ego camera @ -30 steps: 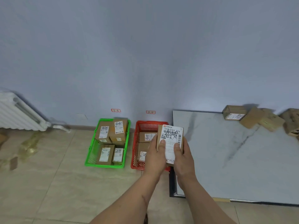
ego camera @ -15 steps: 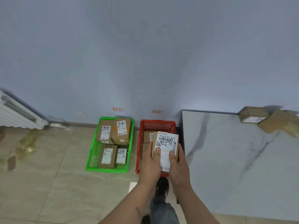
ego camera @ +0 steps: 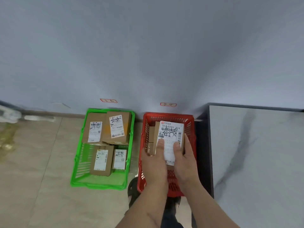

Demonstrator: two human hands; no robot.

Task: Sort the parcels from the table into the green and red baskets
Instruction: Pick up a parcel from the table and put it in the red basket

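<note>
Both hands hold one parcel over the red basket, label up, black scrawl across it. Left hand grips its left edge, thumb pressed on the label; right hand grips the right edge, thumb likewise on top. Fingers of both curl round the box's sides. More brown boxes lie in the red basket beneath, mostly hidden by the held one. Green basket sits just left on the floor, four labelled parcels inside: two at the back overlapping, two smaller at the front. Small red-edged tags on the wall above each basket. Bench, pale marbled top, stands just right of the red basket.
</note>
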